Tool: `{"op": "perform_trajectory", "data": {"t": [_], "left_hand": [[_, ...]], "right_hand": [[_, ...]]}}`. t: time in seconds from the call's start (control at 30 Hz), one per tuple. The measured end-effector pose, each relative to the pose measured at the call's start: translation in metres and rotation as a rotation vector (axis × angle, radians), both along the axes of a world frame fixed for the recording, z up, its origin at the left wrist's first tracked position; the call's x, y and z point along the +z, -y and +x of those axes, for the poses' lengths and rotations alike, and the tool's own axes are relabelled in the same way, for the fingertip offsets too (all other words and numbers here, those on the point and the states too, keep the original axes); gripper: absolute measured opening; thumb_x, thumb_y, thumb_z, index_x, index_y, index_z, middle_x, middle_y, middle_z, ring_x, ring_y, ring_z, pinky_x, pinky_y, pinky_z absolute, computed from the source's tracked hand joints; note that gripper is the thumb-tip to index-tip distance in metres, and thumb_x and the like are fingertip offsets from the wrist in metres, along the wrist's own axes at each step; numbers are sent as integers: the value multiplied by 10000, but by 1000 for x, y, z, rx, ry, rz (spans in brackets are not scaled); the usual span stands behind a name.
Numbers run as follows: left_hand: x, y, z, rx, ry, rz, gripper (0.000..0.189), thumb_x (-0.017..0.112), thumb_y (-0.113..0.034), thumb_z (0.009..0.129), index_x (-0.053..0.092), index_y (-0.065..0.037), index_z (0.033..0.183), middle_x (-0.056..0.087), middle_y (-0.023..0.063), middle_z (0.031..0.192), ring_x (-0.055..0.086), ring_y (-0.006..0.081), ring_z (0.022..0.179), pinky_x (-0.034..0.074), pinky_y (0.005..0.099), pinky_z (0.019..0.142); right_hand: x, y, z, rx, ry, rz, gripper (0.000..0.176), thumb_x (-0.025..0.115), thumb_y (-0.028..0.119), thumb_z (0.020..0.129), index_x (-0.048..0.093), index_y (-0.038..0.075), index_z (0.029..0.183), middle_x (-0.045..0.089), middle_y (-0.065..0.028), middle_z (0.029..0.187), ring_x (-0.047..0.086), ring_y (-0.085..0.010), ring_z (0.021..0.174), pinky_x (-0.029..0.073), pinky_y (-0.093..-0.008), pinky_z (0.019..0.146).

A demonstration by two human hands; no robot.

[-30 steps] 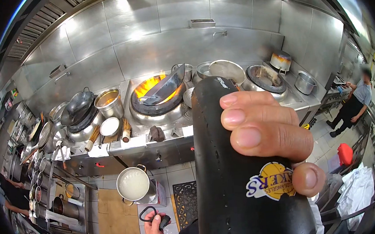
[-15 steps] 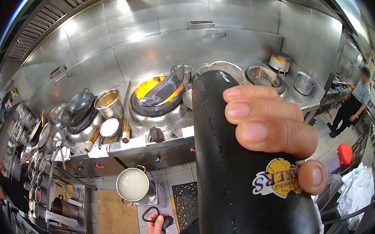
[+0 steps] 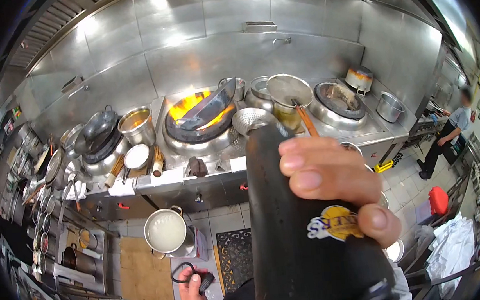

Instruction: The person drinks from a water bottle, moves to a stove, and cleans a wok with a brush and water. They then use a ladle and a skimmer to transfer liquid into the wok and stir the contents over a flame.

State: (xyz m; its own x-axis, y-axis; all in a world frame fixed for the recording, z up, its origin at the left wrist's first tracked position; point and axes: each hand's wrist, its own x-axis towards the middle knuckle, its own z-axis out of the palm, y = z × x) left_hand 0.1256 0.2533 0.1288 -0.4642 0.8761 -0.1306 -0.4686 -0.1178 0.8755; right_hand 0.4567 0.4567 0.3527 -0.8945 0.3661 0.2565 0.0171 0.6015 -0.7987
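Observation:
Close to the camera, my right hand (image 3: 338, 184) wraps round a large black bottle (image 3: 290, 219) with a yellow and purple sticker. Low in the view, my left hand (image 3: 194, 297) grips a small black lid with a loop (image 3: 206, 281). Just above that hand, a pot of whitish liquid (image 3: 166, 231) stands on a box. Behind the bottle, a tilted wok (image 3: 208, 110) rests on a burner with orange flames around it.
A dark wok (image 3: 98, 136), a steel pot (image 3: 137, 127), a strainer (image 3: 290, 91) and an unlit burner (image 3: 337, 101) line the range. Cardboard (image 3: 145, 270) and a black mat (image 3: 236, 257) lie on the floor. Another person (image 3: 452, 127) stands at the far right.
The bottle has dropped lower and slightly left with my right hand, uncovering the strainer and its handle. My left hand has shifted slightly left and down, still on the lid.

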Motion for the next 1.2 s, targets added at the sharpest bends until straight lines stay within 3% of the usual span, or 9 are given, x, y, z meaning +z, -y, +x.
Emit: {"op": "perform_trajectory", "data": {"t": [0.13,0.33,0.4,0.67,0.7,0.73,0.83,1.07,1.2], "left_hand": [[38,-12,-15,44,-172,227,533,699,-386,834,479,-19,1152,610,179,1016,621,288,945,539,416,803],[149,-61,14,131,-521,779,586,634,-501,874,452,-49,1200,564,187,1110,586,308,994,509,442,849],[149,-80,13,100,-754,818,566,691,-426,848,459,-47,1197,563,191,1120,585,311,1005,511,450,845],[134,-94,41,5,-403,772,552,689,-391,853,453,-37,1205,564,205,1115,593,305,999,498,440,855],[127,-93,35,-88,-678,749,532,695,-329,846,451,-32,1213,566,204,1119,595,301,996,489,431,864],[122,-94,44,-139,-600,803,506,715,-241,808,472,-25,1197,573,200,1120,597,294,997,481,410,874],[132,-85,41,-222,-924,744,529,782,-144,703,530,-4,1146,580,198,1109,599,281,1002,479,374,877],[121,-83,27,-353,-921,700,648,839,-193,671,513,-1,1197,581,180,1110,589,267,1015,469,368,897],[100,-71,33,-152,-714,594,816,866,-264,670,415,-1,1297,569,179,1153,582,271,1051,446,374,951]], "right_hand": [[-28,24,-56,-83,-300,84,998,919,328,519,425,-18,1315,598,-202,1146,606,-338,1048,471,-400,906],[-106,68,-137,-379,-518,176,974,926,301,530,418,-24,1294,580,-204,1156,590,-312,1081,452,-387,935],[-127,71,-139,-325,-565,-59,994,905,183,597,290,-23,1350,518,-192,1238,546,-262,1154,417,-382,991],[-155,76,-118,-370,-386,-32,1033,915,255,604,254,-36,1342,480,-178,1257,512,-233,1168,389,-382,1010],[-150,81,-120,-397,-430,-31,904,889,186,609,348,-9,1306,565,-182,1180,589,-255,1099,459,-387,939],[-155,83,-119,-400,-382,-48,906,889,190,606,348,-10,1305,565,-179,1174,591,-256,1091,461,-387,932],[-174,87,-115,-343,-318,-166,906,886,204,604,346,-16,1297,562,-171,1146,596,-254,1058,469,-388,905],[-192,90,-112,-320,-193,-217,890,885,225,611,353,-11,1285,560,-172,1134,595,-256,1044,464,-388,912],[-180,93,-120,-404,-320,-131,901,884,229,609,353,-7,1298,564,-170,1136,592,-267,1058,461,-391,916]]}}
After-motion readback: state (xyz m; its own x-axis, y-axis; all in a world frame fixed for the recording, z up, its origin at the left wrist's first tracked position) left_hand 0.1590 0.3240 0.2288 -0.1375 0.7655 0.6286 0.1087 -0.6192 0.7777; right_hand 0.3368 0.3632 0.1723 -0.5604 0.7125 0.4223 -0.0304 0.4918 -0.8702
